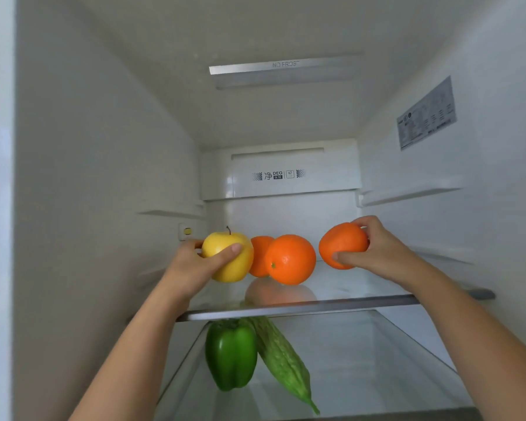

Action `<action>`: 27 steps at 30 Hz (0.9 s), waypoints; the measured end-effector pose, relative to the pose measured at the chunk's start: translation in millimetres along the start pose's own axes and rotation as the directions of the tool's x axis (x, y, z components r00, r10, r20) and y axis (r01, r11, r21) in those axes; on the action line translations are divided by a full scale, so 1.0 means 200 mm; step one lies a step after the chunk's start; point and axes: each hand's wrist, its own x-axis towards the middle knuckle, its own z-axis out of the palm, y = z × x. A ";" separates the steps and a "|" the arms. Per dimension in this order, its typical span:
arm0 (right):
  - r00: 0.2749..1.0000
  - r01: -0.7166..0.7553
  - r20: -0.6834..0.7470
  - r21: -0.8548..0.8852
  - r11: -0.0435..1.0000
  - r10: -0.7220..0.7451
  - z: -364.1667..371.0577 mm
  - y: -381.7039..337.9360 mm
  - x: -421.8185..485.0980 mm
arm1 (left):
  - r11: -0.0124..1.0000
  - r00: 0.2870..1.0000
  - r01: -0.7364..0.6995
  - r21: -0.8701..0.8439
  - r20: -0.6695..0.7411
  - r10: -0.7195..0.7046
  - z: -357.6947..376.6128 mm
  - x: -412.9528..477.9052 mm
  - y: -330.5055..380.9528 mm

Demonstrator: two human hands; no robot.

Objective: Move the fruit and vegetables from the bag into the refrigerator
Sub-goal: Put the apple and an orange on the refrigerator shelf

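Inside the open refrigerator, my left hand (195, 264) grips a yellow apple (230, 256) at the left of the glass shelf (316, 305). My right hand (374, 247) holds an orange (342, 244) just above the shelf's right part. Between them a large orange (290, 259) rests on the shelf, with a second orange (259, 255) partly hidden behind it and the apple. On the shelf below lie a green bell pepper (230, 355) and a bitter gourd (286, 363), side by side. The bag is out of view.
White refrigerator walls close in on both sides, with shelf rails (407, 196) along them. A label sticker (426, 113) is on the right wall. The back panel (280, 174) carries a printed vent cover. The lower glass shelf (392, 375) extends right of the vegetables.
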 end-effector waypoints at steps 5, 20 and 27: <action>0.995 -0.090 0.032 -0.013 0.996 0.090 0.00 0.03 0.01 | 0.998 0.990 0.067 -0.004 0.121 -0.066 0.00 0.03 -0.02; 0.990 -0.124 0.045 -0.142 0.982 0.131 0.01 0.05 0.01 | 0.998 0.984 0.025 -0.063 0.176 -0.014 0.00 0.04 -0.07; 0.993 -0.102 0.043 -0.147 0.984 0.110 0.00 0.06 0.00 | 0.998 0.984 -0.030 -0.053 0.174 0.039 0.00 0.02 -0.07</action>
